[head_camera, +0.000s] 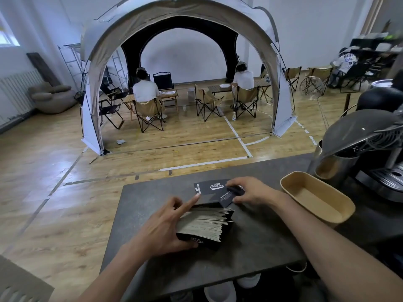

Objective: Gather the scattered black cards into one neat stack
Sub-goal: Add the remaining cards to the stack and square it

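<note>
A thick stack of black cards lies on the dark grey counter, fanned so its pale edges show. My left hand grips the stack's near left side, thumb under the front and index finger stretched toward the far cards. Beyond the stack lie loose black cards with white print. My right hand rests on them, fingers curled over a card at the right end.
A tan paper tray stands to the right of my right hand. Beyond it is a metal pitcher and a dark coffee machine. The counter's left edge drops to a wooden floor; a tent with seated people is further off.
</note>
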Demonstrator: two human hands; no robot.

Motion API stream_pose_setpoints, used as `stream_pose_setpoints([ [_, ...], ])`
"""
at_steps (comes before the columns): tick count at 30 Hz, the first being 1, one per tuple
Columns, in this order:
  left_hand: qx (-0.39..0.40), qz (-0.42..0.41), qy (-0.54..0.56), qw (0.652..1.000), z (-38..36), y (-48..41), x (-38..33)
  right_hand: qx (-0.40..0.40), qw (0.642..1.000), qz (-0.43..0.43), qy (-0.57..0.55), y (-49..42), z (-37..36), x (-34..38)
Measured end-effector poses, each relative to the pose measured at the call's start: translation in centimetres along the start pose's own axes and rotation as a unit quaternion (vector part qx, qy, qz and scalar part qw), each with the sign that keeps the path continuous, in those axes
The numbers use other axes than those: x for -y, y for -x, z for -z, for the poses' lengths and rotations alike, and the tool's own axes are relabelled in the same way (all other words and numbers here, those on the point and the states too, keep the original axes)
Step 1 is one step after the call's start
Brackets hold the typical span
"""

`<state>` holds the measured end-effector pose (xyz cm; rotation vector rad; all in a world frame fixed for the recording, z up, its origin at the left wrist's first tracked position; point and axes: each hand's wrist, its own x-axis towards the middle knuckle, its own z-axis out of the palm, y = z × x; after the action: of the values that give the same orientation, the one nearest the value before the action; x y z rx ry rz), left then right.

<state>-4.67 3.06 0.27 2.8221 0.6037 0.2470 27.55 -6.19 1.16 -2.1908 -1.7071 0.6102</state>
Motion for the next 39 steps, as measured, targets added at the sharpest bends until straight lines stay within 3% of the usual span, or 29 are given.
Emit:
stream_pose_setpoints([
  [5,-0.001,-0.014,0.005,1.0,-0.1,0.0,0.1,-0.03,0.989,-0.058,0.132,0.5,1.3,0.7],
  [12,0.021,-0.013,0.001,1.0,0.0,-0.3,0.3,-0.069,0.995,-0.075,0.004,0.8,2.2,0.9],
  [17,-0.012,0.001,0.046,0.999,-0.1,-0.3,0.4,-0.156,0.982,0.029,-0.103,1.4,4.1,2.4],
  [19,-0.025,0.006,0.053,0.998,-0.2,-0.3,0.3,-0.228,0.966,0.101,-0.069,0.9,4.5,2.3],
  [21,-0.026,0.003,0.057,0.998,-0.2,-0.3,0.2,-0.252,0.957,0.146,-0.003,0.4,4.3,2.4],
  [26,-0.04,-0.02,0.051,0.998,-0.2,-0.2,0.2,-0.08,0.988,0.13,0.017,0.8,1.6,5.3],
  [30,-0.046,-0.012,0.073,0.996,-0.4,-0.2,0.2,0.022,0.991,0.122,-0.052,0.9,-1.9,7.8],
  [32,-0.031,0.014,0.08,0.996,-0.3,-0.2,0.1,0.0,0.99,0.096,-0.108,0.3,-1.8,7.2],
  [35,-0.014,0.026,0.067,0.997,0.0,-0.2,-0.1,-0.071,0.996,0.024,-0.048,-0.3,0.1,4.5],
  [37,-0.016,0.014,0.053,0.998,0.0,-0.4,-0.1,-0.025,0.997,-0.035,0.07,-0.1,1.0,3.0],
  [39,-0.011,0.01,0.049,0.999,0.1,-0.5,-0.1,0.006,0.995,-0.063,0.083,0.4,1.2,2.4],
])
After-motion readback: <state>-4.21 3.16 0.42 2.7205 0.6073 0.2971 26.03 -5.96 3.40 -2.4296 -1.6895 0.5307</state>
